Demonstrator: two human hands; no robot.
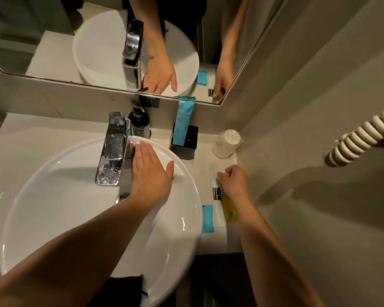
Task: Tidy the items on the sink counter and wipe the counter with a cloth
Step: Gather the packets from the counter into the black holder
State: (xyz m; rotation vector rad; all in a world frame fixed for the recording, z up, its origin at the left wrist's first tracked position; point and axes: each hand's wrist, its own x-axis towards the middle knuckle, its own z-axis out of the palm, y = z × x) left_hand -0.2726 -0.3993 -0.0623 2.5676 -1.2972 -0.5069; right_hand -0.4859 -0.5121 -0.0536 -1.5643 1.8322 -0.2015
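My right hand (234,180) sits on the narrow counter strip (211,235) right of the basin (80,196), fingers curled, pinching the far end of a white tube (218,210), as best I can tell. The tube lies directly under and behind my fingers, long axis running near-to-far along the strip, far end pointing at the upturned cup (227,142) and black holder (186,142). A blue sachet (207,218) lies just left of it, parallel; a yellow packet (228,209) is just right. My left hand (150,168) is flat and released on the basin rim by the tap (112,151), farther off. So the right hand lifts; likely toward the holder.
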